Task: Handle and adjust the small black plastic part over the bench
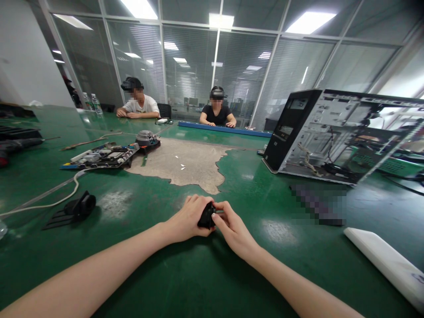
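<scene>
Just above the green table, a small black part (206, 216) sits between my two hands; its exact kind I cannot make out. My left hand (189, 217) wraps round it from the left, fingers curled over its far side. From the right, the thumb and fingers of my right hand (231, 226) pinch its right edge. To the left on the table lies a black plastic piece with a round end and slats (79, 206). Farther back, a computer motherboard (104, 155) lies beside a round cooling fan (147, 139).
An open computer case (308, 137) stands at the right. A white flat block (384, 260) lies at the near right. A pale cable (74, 185) crosses the left, with a power tool (20, 143) beyond. Two people (217, 112) sit across the table.
</scene>
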A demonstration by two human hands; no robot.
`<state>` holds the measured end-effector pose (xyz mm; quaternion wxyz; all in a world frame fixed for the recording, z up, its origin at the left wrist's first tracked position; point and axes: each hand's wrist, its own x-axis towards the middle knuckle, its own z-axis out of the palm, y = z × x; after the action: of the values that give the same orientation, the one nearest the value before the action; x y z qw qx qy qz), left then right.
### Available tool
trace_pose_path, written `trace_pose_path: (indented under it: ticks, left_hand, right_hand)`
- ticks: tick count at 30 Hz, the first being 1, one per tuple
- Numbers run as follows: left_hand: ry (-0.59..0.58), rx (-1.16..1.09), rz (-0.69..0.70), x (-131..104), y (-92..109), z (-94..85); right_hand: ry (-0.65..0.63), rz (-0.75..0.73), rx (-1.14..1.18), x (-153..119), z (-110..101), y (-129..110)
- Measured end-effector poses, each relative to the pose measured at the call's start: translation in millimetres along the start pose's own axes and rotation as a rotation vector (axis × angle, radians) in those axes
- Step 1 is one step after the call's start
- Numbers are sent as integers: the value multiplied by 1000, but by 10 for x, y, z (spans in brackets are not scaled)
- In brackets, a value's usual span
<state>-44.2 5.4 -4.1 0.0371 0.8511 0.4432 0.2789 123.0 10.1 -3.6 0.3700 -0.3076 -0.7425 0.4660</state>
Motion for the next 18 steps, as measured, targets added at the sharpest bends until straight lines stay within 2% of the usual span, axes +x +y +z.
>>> trace_pose_path:
  ticks: [5, 11, 13, 16, 18]
  left_hand:
    - [-7, 0, -15, -2, -1, 6]
    - [-20, -3, -34, 2, 9, -16]
    - [-19, -3, -32, 2, 12, -20]
    - [-19, 1, -27, -2, 12, -19]
    - [-22, 4, -18, -6, 10, -19]
  right_hand:
    - [55, -11, 29, 25, -7, 44]
    - [293, 124, 34, 46, -142, 110]
    - [278, 140, 72, 58, -138, 105]
    - [109, 136, 180, 93, -70, 67]
    - [48, 149, 252, 124, -32, 43]
